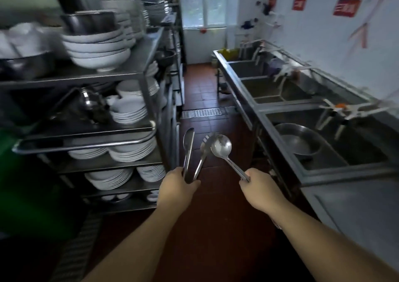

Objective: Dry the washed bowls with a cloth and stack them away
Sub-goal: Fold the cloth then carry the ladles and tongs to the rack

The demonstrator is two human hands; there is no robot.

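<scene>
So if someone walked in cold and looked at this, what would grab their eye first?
Probably the metal utensils held up in mid-frame: the left hand grips two serving utensils, the right hand a ladle. Next, the steel rack on the left, packed with stacked white bowls. On the right, a row of steel sinks, the nearest holding a metal basin.
</scene>
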